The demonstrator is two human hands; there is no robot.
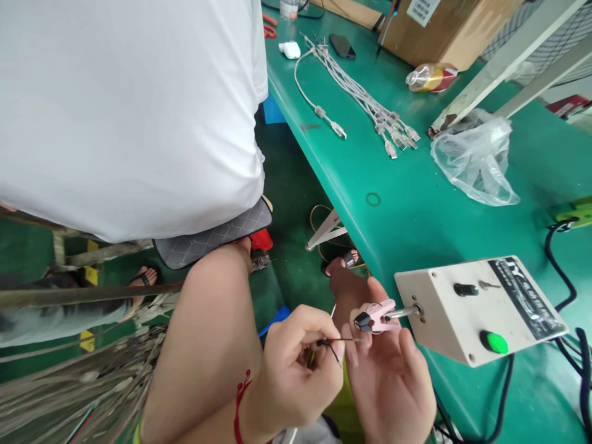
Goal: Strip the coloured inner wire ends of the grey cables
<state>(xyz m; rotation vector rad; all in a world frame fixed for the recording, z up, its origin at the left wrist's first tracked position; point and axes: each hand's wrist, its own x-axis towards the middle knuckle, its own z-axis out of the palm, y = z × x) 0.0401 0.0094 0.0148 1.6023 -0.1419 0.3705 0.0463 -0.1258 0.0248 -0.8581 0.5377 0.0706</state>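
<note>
My left hand (pixel 300 364), with a red string bracelet at the wrist, is closed in a pinch on a cable end (pixel 326 343); thin dark and reddish wires stick out of it to the right. My right hand (pixel 393 382) is palm up with its fingers apart, just under a pink clip (pixel 380 317) with dark tips. The clip sits on a metal shaft (pixel 403 312) coming out of a beige box (pixel 462 308) with a green button and a black knob. The wire tips are close below the clip's dark end.
White USB cables (pixel 356 92) lie on the green table (pixel 393 228), near a plastic bag (pixel 476 157), a bottle (pixel 432 78), a phone (pixel 342 46) and a cardboard box (pixel 444 31). A person in a white shirt (pixel 139 111) sits at the left. Black cables run beside the beige box.
</note>
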